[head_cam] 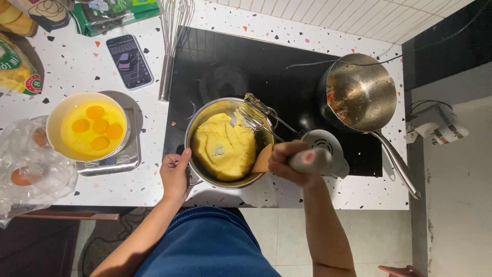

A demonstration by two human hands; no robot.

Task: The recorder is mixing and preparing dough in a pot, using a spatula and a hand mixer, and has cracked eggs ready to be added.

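Note:
A steel mixing bowl (197, 173) of thick yellow dough (224, 146) stands at the counter's front edge, partly on the black cooktop. My left hand (175, 174) grips the bowl's left rim. My right hand (288, 163) is closed around the handle of a grey hand mixer (320, 154). Its metal beaters (254, 114) are tilted over the bowl's right side, smeared with dough. A tan spatula (263, 160) leans inside the bowl below the beaters.
A bowl of several egg yolks (92, 128) sits on a kitchen scale (120, 159) at left, beside a plastic bag of eggs (28, 174). A phone (129, 61), a whisk (171, 46) and an empty saucepan (361, 92) lie further back.

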